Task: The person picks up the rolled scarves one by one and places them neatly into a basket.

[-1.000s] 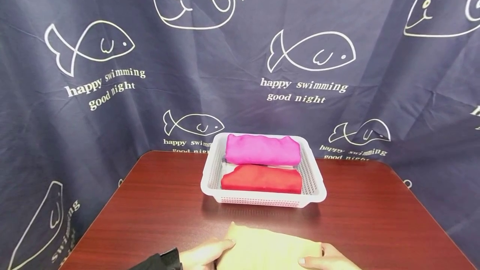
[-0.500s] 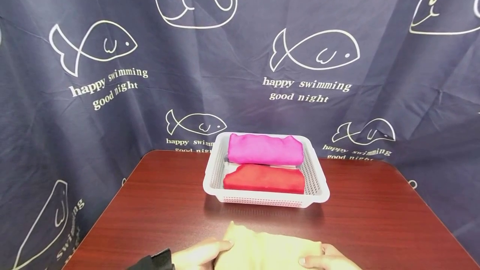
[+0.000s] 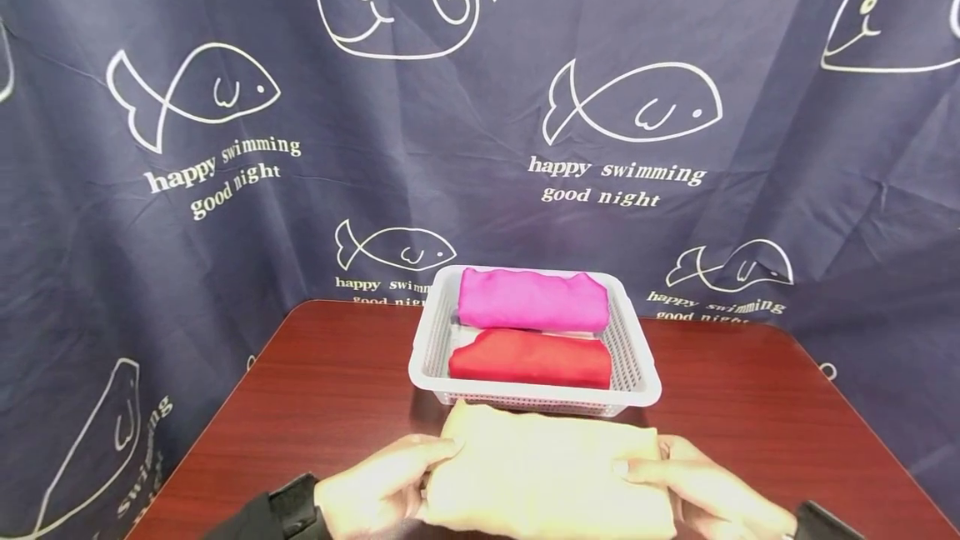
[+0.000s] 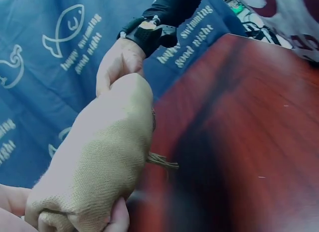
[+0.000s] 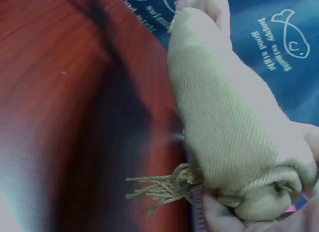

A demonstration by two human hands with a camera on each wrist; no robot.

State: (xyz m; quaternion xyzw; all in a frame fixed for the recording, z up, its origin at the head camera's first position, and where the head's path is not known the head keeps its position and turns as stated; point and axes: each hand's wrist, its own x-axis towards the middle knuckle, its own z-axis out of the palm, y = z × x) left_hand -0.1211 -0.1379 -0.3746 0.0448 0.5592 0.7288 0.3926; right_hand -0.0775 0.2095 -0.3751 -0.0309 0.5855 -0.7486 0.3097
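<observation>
A pale yellow fringed scarf [image 3: 551, 473], folded into a thick flat roll, is held level between both hands, just in front of the basket. My left hand [image 3: 382, 482] grips its left end, thumb on top. On the opposite end, my right hand [image 3: 705, 486] pinches with its thumb across the upper face. The wrist views show the scarf [image 4: 99, 142] raised over the table, with knotted tassels [image 5: 162, 187] hanging from its underside. Fingers beneath the roll are mostly hidden in the head view.
A white perforated plastic basket [image 3: 525, 394] stands toward the back of the reddish-brown table [image 3: 322, 390]. Inside it lie a magenta folded cloth [image 3: 534, 300] at the back and a red one [image 3: 532, 358] in front. A dark blue printed curtain [image 3: 480, 140] hangs behind.
Both hands have carried the scarf forward and up toward the basket, so more of it shows, and its top edge now overlaps the basket's front. The view has shifted slightly.
</observation>
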